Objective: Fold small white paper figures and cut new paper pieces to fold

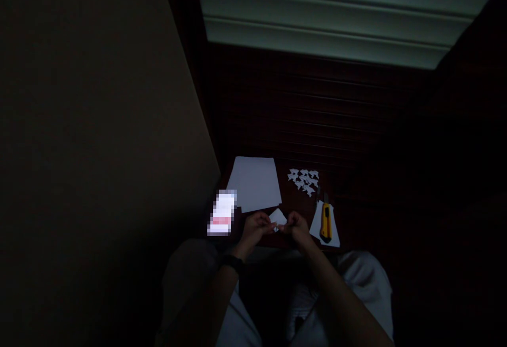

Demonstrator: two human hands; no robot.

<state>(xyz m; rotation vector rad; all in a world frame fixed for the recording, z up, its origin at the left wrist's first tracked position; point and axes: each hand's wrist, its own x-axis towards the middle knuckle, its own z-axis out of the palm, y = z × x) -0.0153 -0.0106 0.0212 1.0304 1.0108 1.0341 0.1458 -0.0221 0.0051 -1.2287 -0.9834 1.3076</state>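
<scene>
A small folded piece of white paper (pixel 278 217) is held between my two hands near the front edge of a dark table. My left hand (pixel 256 226), with a dark band on its wrist, pinches the paper's left side. On the opposite side, the fingers of my right hand (pixel 297 226) are closed on it too. Just beyond the paper lies a stack of white paper sheets (pixel 255 183). Several small folded paper pieces (pixel 304 179) sit in a cluster at the back right. The dim light hides the finer folds.
Right of my hands, a yellow utility knife (pixel 326 224) rests on white paper strips (pixel 335 231). A lit phone (pixel 222 213), its screen blurred, lies at the left. A wall (pixel 119 99) rises on the left, and a slatted panel (pixel 317 19) stands behind the table.
</scene>
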